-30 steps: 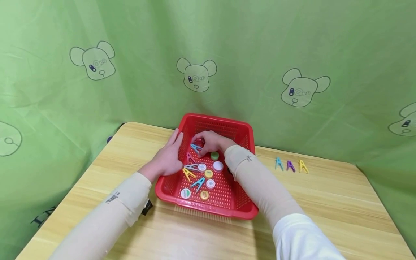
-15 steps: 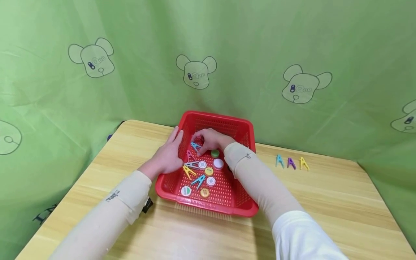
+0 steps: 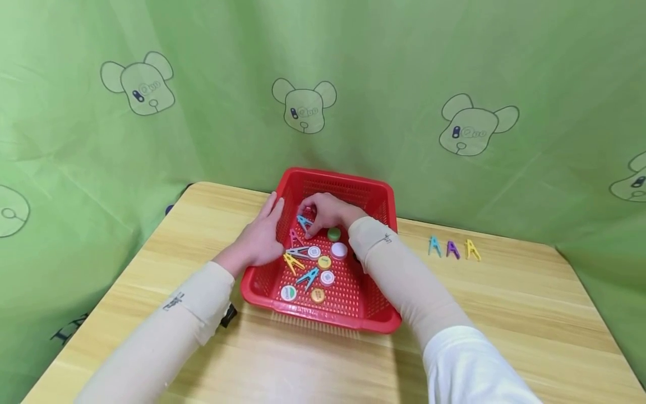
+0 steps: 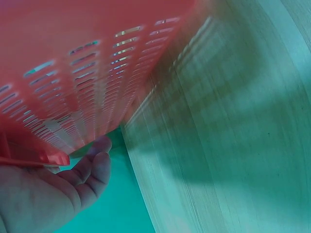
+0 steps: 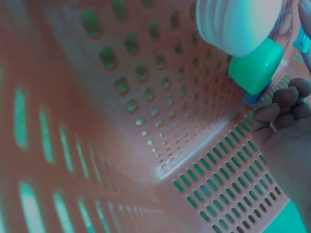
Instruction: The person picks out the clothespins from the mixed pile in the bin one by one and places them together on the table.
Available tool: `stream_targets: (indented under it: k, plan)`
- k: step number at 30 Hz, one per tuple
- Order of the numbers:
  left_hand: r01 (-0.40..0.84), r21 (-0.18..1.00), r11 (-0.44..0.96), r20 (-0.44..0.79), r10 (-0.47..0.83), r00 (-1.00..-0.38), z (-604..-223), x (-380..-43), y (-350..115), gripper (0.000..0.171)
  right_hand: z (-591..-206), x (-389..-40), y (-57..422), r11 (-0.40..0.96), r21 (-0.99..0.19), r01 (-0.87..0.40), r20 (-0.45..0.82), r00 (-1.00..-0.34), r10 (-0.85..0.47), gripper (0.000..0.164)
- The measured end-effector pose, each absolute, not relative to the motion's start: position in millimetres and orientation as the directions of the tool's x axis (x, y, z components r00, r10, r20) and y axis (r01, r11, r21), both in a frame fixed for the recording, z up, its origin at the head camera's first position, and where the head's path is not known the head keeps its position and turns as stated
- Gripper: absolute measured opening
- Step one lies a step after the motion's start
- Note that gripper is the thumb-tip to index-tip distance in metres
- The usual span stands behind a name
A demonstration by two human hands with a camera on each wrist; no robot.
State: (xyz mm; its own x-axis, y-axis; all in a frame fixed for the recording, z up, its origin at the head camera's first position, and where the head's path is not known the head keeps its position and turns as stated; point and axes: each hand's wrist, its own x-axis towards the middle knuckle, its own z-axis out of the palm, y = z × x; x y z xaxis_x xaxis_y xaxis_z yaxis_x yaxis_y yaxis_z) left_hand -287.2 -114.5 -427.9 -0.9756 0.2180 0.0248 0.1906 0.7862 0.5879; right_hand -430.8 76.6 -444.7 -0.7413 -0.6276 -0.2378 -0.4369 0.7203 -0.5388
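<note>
A red plastic basket stands on the wooden table. My left hand grips its left rim, thumb inside and fingers along the outer wall. Inside the basket, toward the far left, my right hand pinches a light-blue clothespin between thumb and forefinger. Nearby lie a pink clothespin, a grey clothespin, a yellow clothespin and another blue clothespin. Several bottle caps share the basket floor, among them a green cap and a white cap. The right wrist view hides the pinch.
To the right of the basket, a blue clothespin, a purple clothespin and a yellow clothespin lie in a row on the table. A green curtain hangs behind the table and at both sides.
The head view has tilted slightly, so the basket appears higher. Both hands keep almost the same place, and the light-blue clothespin at the right fingers has turned a little.
</note>
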Motion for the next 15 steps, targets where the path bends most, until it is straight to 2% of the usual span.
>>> stream_targets:
  k: [15]
  plan:
    - [0.172,0.605,0.777,0.008,0.209,-0.978,-426.7,-285.9,-112.9,0.110,-442.2,-430.3,78.9,0.709,-0.541,-0.452,-0.197,-0.752,-0.630,0.046]
